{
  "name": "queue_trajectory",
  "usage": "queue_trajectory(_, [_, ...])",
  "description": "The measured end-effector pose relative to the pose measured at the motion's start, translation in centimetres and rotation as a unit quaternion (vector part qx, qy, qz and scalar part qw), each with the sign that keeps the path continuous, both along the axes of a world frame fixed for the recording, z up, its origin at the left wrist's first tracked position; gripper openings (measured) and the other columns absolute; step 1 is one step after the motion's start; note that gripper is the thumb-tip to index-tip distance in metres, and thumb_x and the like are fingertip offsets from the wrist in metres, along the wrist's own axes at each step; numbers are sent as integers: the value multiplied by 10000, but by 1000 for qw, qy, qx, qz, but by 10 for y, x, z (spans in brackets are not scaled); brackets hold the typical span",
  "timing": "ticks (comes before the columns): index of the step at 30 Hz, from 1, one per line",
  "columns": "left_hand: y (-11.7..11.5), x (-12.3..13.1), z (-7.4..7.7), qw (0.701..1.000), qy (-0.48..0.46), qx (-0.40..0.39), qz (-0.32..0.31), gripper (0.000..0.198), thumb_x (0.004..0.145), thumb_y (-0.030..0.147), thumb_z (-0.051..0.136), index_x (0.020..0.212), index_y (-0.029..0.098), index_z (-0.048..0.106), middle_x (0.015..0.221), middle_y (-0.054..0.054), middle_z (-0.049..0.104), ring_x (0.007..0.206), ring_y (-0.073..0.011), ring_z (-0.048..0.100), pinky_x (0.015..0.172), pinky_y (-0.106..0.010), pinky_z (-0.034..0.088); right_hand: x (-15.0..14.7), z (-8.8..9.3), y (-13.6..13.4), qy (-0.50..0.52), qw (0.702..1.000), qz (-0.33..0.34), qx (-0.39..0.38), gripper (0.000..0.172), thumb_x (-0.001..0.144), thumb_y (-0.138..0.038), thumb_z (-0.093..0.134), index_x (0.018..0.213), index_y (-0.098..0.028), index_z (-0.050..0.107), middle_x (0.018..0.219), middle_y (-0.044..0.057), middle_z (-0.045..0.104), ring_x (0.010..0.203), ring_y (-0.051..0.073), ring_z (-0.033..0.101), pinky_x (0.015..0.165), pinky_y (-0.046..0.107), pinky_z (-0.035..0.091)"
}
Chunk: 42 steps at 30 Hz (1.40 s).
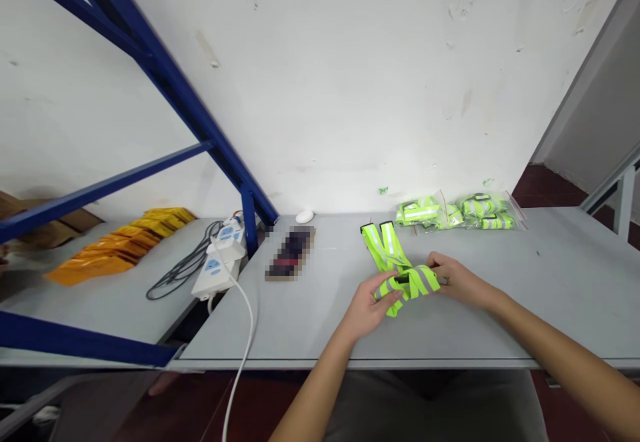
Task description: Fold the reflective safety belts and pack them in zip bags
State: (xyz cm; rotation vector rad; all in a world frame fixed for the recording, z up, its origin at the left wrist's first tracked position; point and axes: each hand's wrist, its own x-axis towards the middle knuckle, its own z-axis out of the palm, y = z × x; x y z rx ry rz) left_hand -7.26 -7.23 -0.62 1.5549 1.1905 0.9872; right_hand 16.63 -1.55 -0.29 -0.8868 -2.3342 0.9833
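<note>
Can spot a white cable dropping over the front edge of the grey table, toward its left corner. Further in, around the table's middle, holding a neon yellow-green strap bundle between both hands. Gripping the left end with the left hand, thumb on the near side and fingers mostly tucked behind, so closed down pretty narrow. Pinching the right end with the right hand, narrow too, though can't make out the thumb very well. Can't call either hand nearer tbh, just touching opposite ends, with the long axis roughly parallel to the table's front edge. Can't tell for sure about resting on the tabletop vs. being held slightly off it. Trailing off toward the table's back edge, and a bit left: two loose straps with dark buckles at the far tips. Over on the table's left side, got a pixelated flat item, then a white oval gadget by the back edge. Along that back edge, right of the middle, seeing clear bags with neon straps inside. Past the table's left edge, also got white power strips, and well beyond those, orange and yellow packets.
</note>
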Motion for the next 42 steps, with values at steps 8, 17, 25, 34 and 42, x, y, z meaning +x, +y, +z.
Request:
queue_trajectory(8, [-6,7,15,980,163,12,-111,249,909,345,476,1034,189,623,970,-32,698,892,-211,632,774,-287,479,9,3,-7,5,965,56,-256,475,691,-305,740,1070,-223,464,941,-23,563,793,145,536,670,264,460])
queue_trajectory(17, [-14,19,14,882,464,50,-59,286,941,370,388,1078,163,530,1042,-122,623,1004,-283,583,890,-435,410,-1,3,-27,-117,987,-39,106,493,812,-518,648,1170,-209,506,1152,94,583,1071,259,519,918,414,409])
queue_trajectory(25, [-34,22,-16,886,437,150,27,465,945,415,422,1346,181,440,1387,-170,422,1246,-335,415,999,-518,358,-23,-13,-25,-238,932,-104,253,234,971,-332,419,902,-180,584,927,104,625,908,251,544,754,374,434])
queue_trajectory(34, [-19,15,-22,912,392,97,-69,900,851,541,558,1523,178,81,1586,-211,8,1462,-342,17,1135,-557,175,-23,-38,-45,-147,963,-64,218,878,787,-635,586,1415,-75,338,1388,219,448,1367,362,292,1062,535,368])
queue_trajectory(42, [7,6,-11,913,359,79,-178,860,850,504,543,1527,251,77,1589,-158,108,1465,-323,50,1134,-603,58,-14,-40,-43,-159,945,-70,278,551,889,-488,534,1306,-132,473,1347,189,515,1297,319,432,1030,513,444])
